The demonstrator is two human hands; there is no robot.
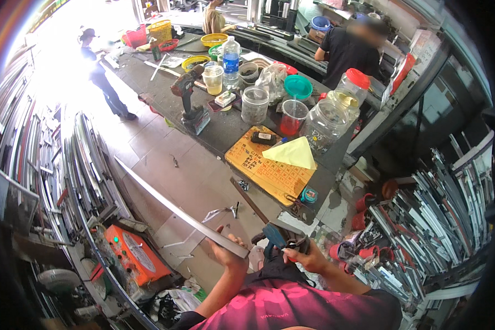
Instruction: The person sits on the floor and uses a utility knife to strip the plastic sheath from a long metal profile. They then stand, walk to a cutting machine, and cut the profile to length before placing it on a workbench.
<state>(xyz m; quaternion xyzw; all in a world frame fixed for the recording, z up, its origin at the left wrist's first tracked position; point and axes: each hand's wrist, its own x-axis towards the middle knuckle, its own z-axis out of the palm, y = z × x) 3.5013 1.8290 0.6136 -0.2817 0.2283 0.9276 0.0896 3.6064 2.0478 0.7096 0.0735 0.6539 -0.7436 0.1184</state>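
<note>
A long pale metal profile bar (170, 204) slants from the far left down to my body, over the floor. My left hand (229, 254) is closed around it close to its near end, fingers wrapped over the side. My right hand (307, 257) grips a dark and blue tool (275, 235), thumb on top. A long narrow brown strip (249, 201) reaches away from that tool toward the workbench; whether the two are joined I cannot tell. The tool's exact kind is unclear. Both hands are in front of my pink and black shirt.
Ahead stands a dark workbench (203, 137) with a cordless drill (189, 104), plastic jars (325, 124), cups and a marked yellow board (269, 165). An orange machine (135, 256) and stacked profiles are at left; more profiles (429, 220) fill the right. Several people work beyond.
</note>
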